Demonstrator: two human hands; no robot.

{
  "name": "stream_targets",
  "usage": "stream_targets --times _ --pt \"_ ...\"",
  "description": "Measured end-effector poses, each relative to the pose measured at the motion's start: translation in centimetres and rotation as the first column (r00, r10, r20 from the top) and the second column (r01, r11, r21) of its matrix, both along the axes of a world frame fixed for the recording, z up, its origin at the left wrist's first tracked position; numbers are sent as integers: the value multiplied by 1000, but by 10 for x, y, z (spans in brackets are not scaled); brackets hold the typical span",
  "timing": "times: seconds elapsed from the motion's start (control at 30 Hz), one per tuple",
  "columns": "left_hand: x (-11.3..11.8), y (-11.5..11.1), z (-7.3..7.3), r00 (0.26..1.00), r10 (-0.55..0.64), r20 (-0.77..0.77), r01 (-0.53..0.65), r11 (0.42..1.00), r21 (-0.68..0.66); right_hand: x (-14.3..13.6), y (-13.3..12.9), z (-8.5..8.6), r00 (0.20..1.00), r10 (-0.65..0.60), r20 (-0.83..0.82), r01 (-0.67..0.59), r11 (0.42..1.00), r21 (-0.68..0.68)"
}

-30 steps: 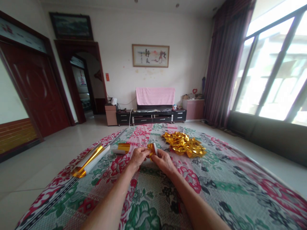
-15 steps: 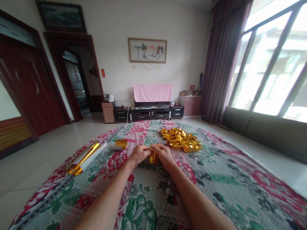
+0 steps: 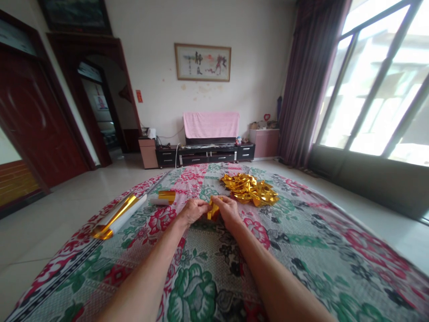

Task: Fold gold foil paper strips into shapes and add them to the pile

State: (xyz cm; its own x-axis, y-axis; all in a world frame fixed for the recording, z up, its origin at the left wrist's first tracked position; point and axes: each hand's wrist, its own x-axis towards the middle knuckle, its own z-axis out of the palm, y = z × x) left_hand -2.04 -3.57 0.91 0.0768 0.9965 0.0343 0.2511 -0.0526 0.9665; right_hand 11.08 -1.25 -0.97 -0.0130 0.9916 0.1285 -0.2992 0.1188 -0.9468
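Observation:
Between my two hands is a small folded piece of gold foil paper (image 3: 212, 213), held just above the patterned cloth. My left hand (image 3: 194, 211) pinches its left edge between thumb and fingertips. Over its upper right side, the fingers of my right hand (image 3: 228, 208) are closed and hide part of it. Just beyond my right hand lies a heap of folded gold foil pieces (image 3: 250, 189), crumpled and shiny. To the left of my left hand rests a short curled gold sheet with a white back (image 3: 162, 198).
Farther left, a larger loose roll of gold and white sheets (image 3: 119, 216) lies near the cloth's edge. A floral cloth (image 3: 192, 290) covers the round surface before me. Beyond stand a low black cabinet (image 3: 209, 157) and a pink-draped screen (image 3: 211, 125); a window (image 3: 372, 89) is at right.
The gold foil piece has turned a little between my hands, with its lower end now angled left. The whole view has tilted slightly downward; the heap and rolls lie as before.

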Motion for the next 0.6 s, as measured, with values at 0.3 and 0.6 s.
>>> stream_targets --times 0.3,0.6 --pt "-3 -1 -1 997 -72 -2 72 997 -29 3 0 1 999 -35 -6 35 999 -4" --pt "-8 0 -3 988 -152 15 152 988 -2 1 3 -2 999 -42 -32 42 999 -1"
